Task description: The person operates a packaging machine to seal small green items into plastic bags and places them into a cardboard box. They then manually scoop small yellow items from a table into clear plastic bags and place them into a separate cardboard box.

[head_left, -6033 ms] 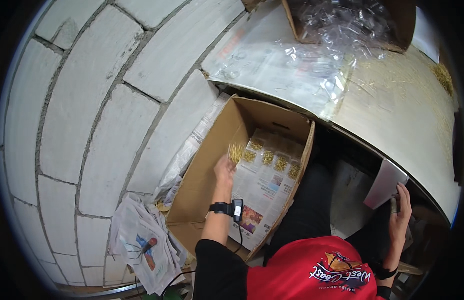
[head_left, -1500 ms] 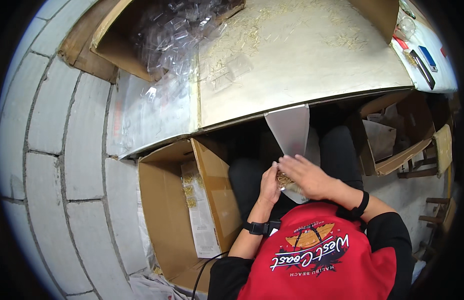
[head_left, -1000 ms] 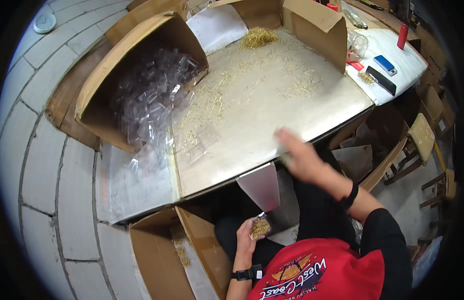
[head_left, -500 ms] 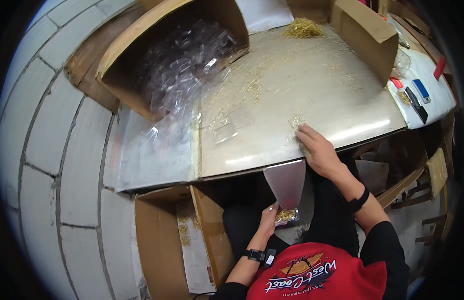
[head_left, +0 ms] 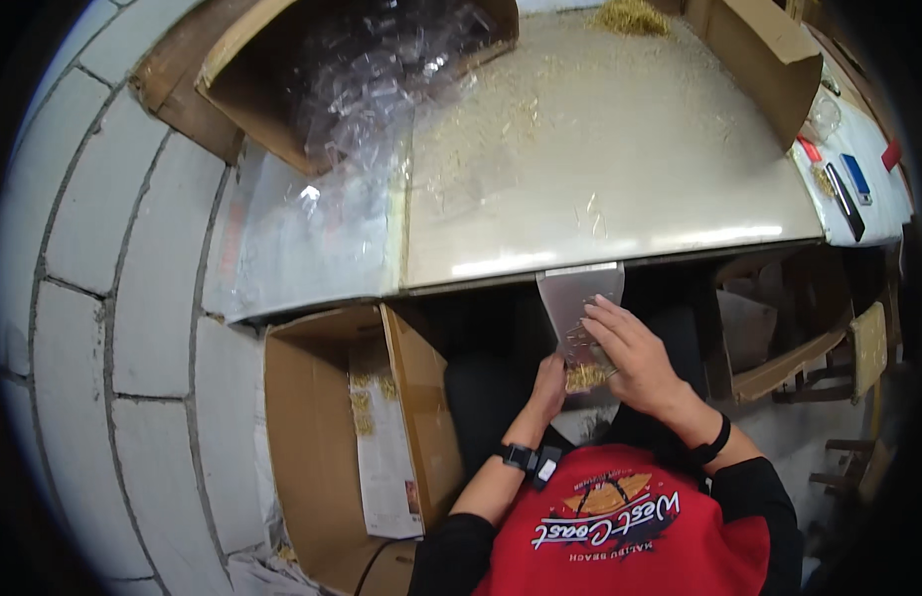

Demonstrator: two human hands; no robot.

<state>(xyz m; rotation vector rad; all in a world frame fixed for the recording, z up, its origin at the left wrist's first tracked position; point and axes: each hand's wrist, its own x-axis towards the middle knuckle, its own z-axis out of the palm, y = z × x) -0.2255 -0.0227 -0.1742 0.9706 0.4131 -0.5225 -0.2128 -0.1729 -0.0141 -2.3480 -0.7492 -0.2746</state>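
Note:
My left hand [head_left: 548, 385] grips a small clear plastic box [head_left: 582, 390] at the lower end of a sloping metal chute [head_left: 568, 298]. Thin gold-coloured metal pieces [head_left: 585, 375] fill the box; their exact kind is too small to tell. Over the chute, my right hand [head_left: 635, 358] has its fingers stretched out, with a few gold pieces beside the fingertips. The right hand hides part of the chute and the box's right side. The chute's upper end meets the front edge of the metal-topped table [head_left: 680, 189].
A cardboard box [head_left: 232, 89] of clear plastic cases [head_left: 382, 79] lies open at the back left. A gold heap [head_left: 630, 17] sits far back, with pieces scattered before it. An open carton [head_left: 312, 447] stands below left. A blue object [head_left: 855, 176] lies on the right.
My right hand has come off the tabletop down onto the chute, and the gold pieces by its fingers have moved with it. The view has shifted; my left hand still holds the box.

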